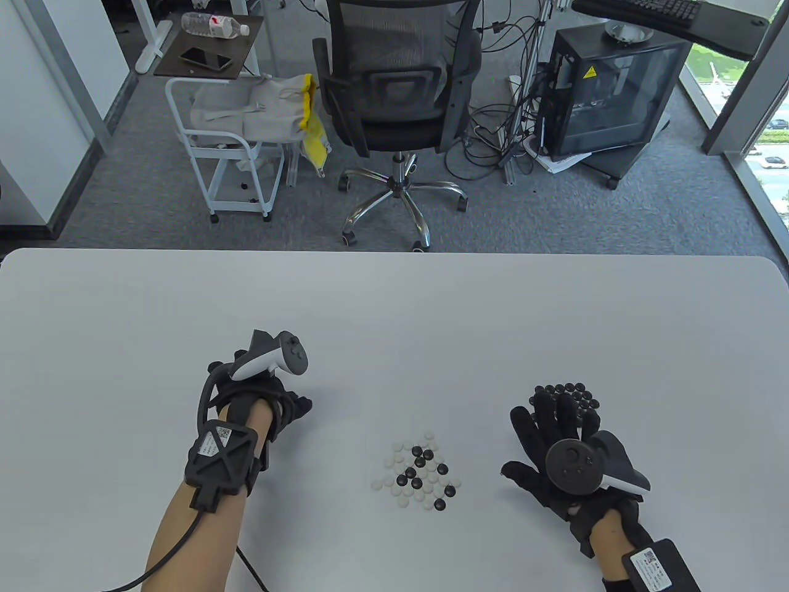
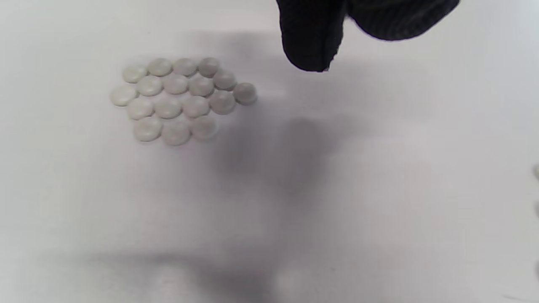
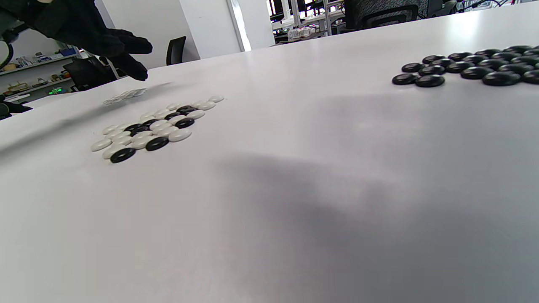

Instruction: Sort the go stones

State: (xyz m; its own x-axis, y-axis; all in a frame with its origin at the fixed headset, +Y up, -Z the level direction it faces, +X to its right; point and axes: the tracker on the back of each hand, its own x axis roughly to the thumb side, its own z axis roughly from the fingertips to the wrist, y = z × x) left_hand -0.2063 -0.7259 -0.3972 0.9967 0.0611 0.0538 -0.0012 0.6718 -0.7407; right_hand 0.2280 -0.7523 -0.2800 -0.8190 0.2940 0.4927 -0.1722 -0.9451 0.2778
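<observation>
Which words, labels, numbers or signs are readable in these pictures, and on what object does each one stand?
No text can be read.
Yellow warning triangle on the black computer case: a sign only, no words.
QR-code stickers on the left wrist unit and right wrist unit: too small.
Water bottle label: blurred.

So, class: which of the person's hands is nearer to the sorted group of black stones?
Right. The right hand hovers at the black stones, fingers spread over their near edge. The left hand is across the table, beyond the mixed pile.
</observation>
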